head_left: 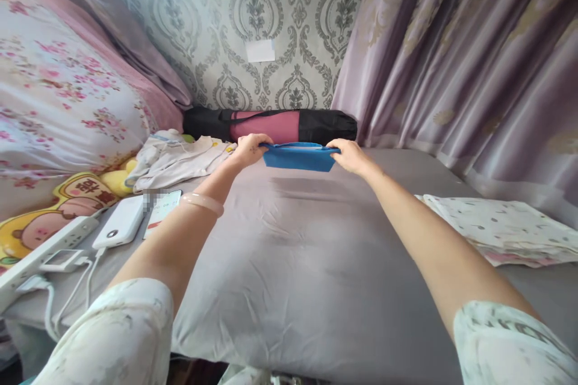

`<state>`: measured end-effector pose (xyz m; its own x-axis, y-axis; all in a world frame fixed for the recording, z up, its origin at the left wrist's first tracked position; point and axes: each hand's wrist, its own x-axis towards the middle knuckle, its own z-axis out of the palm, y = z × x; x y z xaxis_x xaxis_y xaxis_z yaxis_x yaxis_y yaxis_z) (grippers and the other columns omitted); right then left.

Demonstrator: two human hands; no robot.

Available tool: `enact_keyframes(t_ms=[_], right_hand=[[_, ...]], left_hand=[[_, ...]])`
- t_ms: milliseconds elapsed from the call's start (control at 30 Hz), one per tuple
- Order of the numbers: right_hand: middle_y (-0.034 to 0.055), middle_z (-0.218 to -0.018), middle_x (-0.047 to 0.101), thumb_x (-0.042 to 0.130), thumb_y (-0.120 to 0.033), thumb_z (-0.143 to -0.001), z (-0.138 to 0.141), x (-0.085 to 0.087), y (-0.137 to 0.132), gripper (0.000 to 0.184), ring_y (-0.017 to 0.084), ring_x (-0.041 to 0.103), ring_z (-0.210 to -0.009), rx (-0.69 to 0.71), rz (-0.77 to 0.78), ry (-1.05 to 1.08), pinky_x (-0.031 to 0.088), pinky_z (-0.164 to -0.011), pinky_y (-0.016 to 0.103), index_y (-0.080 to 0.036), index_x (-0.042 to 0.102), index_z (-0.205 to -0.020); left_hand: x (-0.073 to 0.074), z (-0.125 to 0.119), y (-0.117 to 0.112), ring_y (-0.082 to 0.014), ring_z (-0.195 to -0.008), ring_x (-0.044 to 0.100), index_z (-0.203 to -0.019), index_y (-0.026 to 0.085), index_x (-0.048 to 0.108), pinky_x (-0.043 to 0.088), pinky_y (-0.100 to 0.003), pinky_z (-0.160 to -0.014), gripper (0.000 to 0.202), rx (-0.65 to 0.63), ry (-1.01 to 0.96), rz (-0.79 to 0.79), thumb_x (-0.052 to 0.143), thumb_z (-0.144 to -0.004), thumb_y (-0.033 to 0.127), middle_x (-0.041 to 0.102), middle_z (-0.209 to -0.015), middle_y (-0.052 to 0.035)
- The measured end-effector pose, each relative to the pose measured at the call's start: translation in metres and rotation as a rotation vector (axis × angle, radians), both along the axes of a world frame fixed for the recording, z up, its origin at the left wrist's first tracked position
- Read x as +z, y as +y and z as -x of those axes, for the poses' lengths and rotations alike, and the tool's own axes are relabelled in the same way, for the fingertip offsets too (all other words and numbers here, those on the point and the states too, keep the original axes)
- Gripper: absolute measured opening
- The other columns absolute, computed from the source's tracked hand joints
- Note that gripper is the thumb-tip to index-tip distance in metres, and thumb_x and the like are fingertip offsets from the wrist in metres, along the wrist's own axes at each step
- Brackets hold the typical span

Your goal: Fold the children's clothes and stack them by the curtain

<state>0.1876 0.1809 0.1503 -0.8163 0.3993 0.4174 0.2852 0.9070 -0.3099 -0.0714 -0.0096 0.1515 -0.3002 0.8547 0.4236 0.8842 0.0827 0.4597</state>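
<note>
Between my hands a small blue fabric piece (298, 158), which looks like a folded cloth or pouch, hangs above the grey sheet (289, 252). My left hand (253, 149) pinches its upper left corner, and my right hand (351, 155) pinches the upper right one. The top edge is stretched between them and parts slightly in the middle. Its shadow falls on the sheet below, so it is held off the surface. Whether anything lies inside it I cannot tell. A pale bangle sits on my left forearm.
A black and pink rolled bag (264, 125) lies against the wall. On the left are pale clothes (180, 162), a phone (163, 212), a white power bank (120, 222), a power strip (49, 252) with cables and a yellow plush (49, 216). Folded patterned cloth (501, 225) lies right.
</note>
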Motion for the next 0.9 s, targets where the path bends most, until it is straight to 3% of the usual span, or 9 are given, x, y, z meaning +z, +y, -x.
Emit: enact_keyframes(t_ms=[67, 233, 367, 533, 700, 800, 900], right_hand=[[0.0077, -0.102, 0.068, 0.051, -0.004, -0.078, -0.006, -0.018, -0.01, 0.029, 0.022, 0.059, -0.097, -0.003, -0.106, -0.013, 0.044, -0.088, 0.035, -0.017, 0.067, -0.1], [0.0068, -0.101, 0.063, 0.046, 0.0, -0.077, -0.031, -0.067, -0.04, 0.033, 0.022, 0.053, -0.095, 0.061, -0.218, -0.116, 0.039, -0.084, 0.033, -0.02, 0.061, -0.097], [0.0067, -0.102, 0.061, 0.039, 0.002, -0.081, -0.048, -0.089, -0.062, 0.036, 0.021, 0.05, -0.095, 0.1, -0.231, -0.188, 0.037, -0.085, 0.031, -0.021, 0.061, -0.098], [0.0068, -0.105, 0.061, 0.035, 0.0, -0.085, -0.058, -0.101, -0.075, 0.04, 0.021, 0.05, -0.094, 0.115, -0.184, -0.257, 0.037, -0.085, 0.031, -0.023, 0.064, -0.101], [0.0067, -0.11, 0.062, 0.039, 0.002, -0.077, -0.062, -0.1, -0.073, 0.044, 0.02, 0.053, -0.1, 0.107, -0.075, -0.285, 0.039, -0.088, 0.03, -0.021, 0.068, -0.1], [0.0054, -0.109, 0.065, 0.042, -0.003, -0.079, -0.05, -0.095, -0.07, 0.034, 0.021, 0.056, -0.102, 0.008, 0.018, -0.277, 0.04, -0.092, 0.031, -0.021, 0.07, -0.085], [0.0064, -0.114, 0.065, 0.039, -0.008, -0.085, -0.021, -0.09, -0.07, 0.035, 0.02, 0.057, -0.106, -0.109, 0.071, -0.213, 0.04, -0.096, 0.03, -0.019, 0.07, -0.096]], left_hand=[[-0.017, -0.009, -0.01, -0.0212, -0.093, 0.064, -0.098, 0.021, 0.07, 0.038, -0.039, -0.098, 0.028, 0.048, 0.134, 0.01, 0.051, -0.077, 0.017, 0.073, -0.093, -0.0035], [-0.064, -0.032, -0.044, -0.0198, -0.1, 0.062, -0.103, 0.022, 0.066, 0.024, -0.045, -0.107, 0.035, -0.097, 0.323, 0.092, 0.041, -0.079, 0.011, 0.07, -0.101, -0.0053], [-0.085, -0.048, -0.068, -0.018, -0.101, 0.06, -0.112, 0.024, 0.063, 0.022, -0.043, -0.108, 0.045, -0.171, 0.391, 0.149, 0.032, -0.084, 0.007, 0.067, -0.107, -0.0064], [-0.1, -0.053, -0.083, -0.0214, -0.105, 0.057, -0.125, 0.028, 0.059, 0.023, -0.047, -0.106, 0.056, -0.22, 0.427, 0.263, 0.035, -0.08, 0.005, 0.064, -0.114, -0.009], [-0.108, -0.046, -0.088, -0.0221, -0.108, 0.056, -0.118, 0.029, 0.065, 0.024, -0.046, -0.105, 0.054, -0.222, 0.379, 0.31, 0.041, -0.075, 0.008, 0.063, -0.118, -0.0073], [-0.101, -0.05, -0.076, -0.0229, -0.107, 0.058, -0.1, 0.028, 0.072, 0.026, -0.045, -0.104, 0.041, -0.097, 0.246, 0.34, 0.043, -0.076, 0.013, 0.067, -0.113, -0.0043], [-0.091, -0.065, -0.051, -0.0244, -0.109, 0.058, -0.106, 0.024, 0.069, 0.031, -0.043, -0.1, 0.037, 0.067, 0.138, 0.318, 0.04, -0.084, 0.019, 0.068, -0.113, -0.0062]])
